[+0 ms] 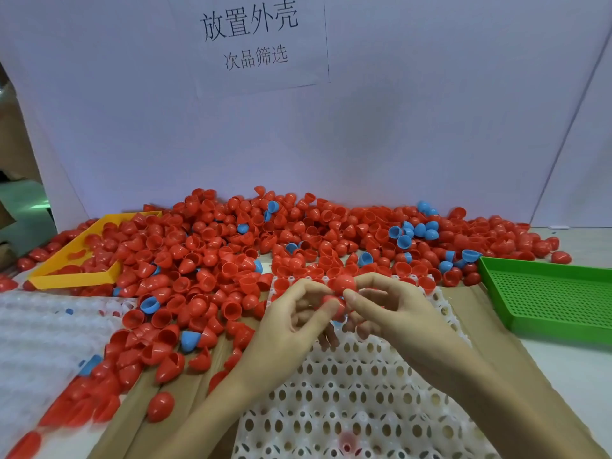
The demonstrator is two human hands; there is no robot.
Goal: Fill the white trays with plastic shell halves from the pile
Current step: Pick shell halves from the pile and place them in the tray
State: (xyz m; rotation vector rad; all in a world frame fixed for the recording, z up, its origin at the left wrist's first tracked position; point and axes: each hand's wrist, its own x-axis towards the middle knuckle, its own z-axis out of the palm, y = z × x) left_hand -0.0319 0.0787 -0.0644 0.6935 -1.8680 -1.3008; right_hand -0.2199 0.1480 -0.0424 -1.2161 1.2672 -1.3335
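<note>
Two hands (334, 313) pinching red shells (342, 283), sign (248, 38) reading 放置外壳

**A hand-sorting station in a small factory**

A white backboard (397, 127) carries a printed Chinese work-station sign (248, 38). Below it, a bulk pile of red and blue plastic shell halves (265, 240) spreads across the bench, flanked by a yellow bin (76, 276) on the left, a green perforated tray (546, 293) on the right and a white grid tray (347, 392) nearest.

Shell pile (265, 246) lying at 12, behind holed tray (347, 392) w/ both hands (291, 323) over it; solid bin (82, 260) sitting at 10, mesh bin (546, 293) at 2.
</note>
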